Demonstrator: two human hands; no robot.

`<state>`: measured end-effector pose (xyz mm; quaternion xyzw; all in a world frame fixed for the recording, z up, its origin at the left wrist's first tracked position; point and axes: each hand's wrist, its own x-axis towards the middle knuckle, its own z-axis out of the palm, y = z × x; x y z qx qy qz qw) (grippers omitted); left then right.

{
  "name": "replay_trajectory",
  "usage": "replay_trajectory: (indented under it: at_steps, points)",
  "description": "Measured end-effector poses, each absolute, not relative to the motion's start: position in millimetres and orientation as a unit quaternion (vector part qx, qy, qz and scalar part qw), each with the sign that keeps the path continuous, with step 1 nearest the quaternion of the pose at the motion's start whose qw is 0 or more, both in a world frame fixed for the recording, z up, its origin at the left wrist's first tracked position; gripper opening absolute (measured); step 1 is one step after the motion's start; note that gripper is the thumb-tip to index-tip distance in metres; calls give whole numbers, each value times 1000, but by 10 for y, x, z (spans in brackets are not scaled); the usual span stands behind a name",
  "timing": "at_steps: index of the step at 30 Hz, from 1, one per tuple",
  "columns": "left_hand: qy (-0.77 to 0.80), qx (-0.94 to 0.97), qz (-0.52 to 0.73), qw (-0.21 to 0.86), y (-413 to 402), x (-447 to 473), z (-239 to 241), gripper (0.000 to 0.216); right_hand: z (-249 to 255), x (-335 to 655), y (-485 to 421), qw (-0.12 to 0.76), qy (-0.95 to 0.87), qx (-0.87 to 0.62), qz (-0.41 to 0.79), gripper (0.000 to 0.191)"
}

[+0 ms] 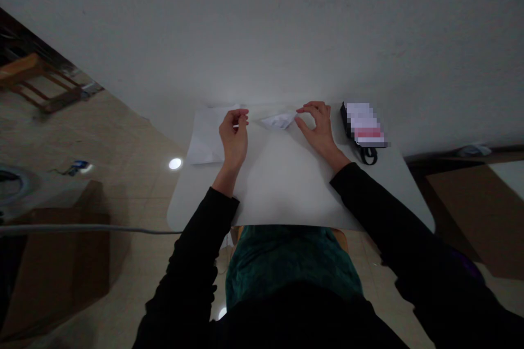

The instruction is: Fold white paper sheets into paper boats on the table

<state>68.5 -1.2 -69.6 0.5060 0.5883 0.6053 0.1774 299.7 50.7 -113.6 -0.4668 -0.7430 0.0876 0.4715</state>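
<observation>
A small folded white paper (280, 120), pointed at its ends and somewhat boat-like, lies on the white table (282, 174) between my hands. My right hand (318, 126) pinches its right tip between thumb and index finger, with the other fingers curled. To the left of the folded paper, and apart from it, my left hand (235, 133) is curled with thumb and fingertips drawn together; I see nothing held at its tips. Flat white paper sheets (206, 136) lie beside and partly beneath the left hand.
A dark case with a strap (368, 125), its top blurred out, rests at the table's right. The wall (262, 27) rises directly behind the table. Cardboard boxes (61, 262) stand on the left floor, another box (475, 212) on the right. A grey cable (90, 228) runs in from the left.
</observation>
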Motion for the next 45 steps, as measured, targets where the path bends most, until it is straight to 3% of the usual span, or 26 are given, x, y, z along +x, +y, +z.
replay_trajectory:
  at_steps: [8,13,29,37,45]
  points:
    - [575,500,636,124,-14,599,-644,15,-1115,2933,397,398,-785,-471,58,24]
    - [578,488,643,120,-12,558,-636,16,-1091,2807,444,341,-818,-461,37,12]
    - [592,478,635,132,3,472,-633,16,-1101,2264,905,338,-832,-437,51,16]
    - [699,558,447,-15,-74,210,-732,15,-1068,2354,716,385,-799,-460,41,20]
    - [788,539,297,-4,-6,243,-668,35,-1126,2748,157,434,-798,-416,40,16]
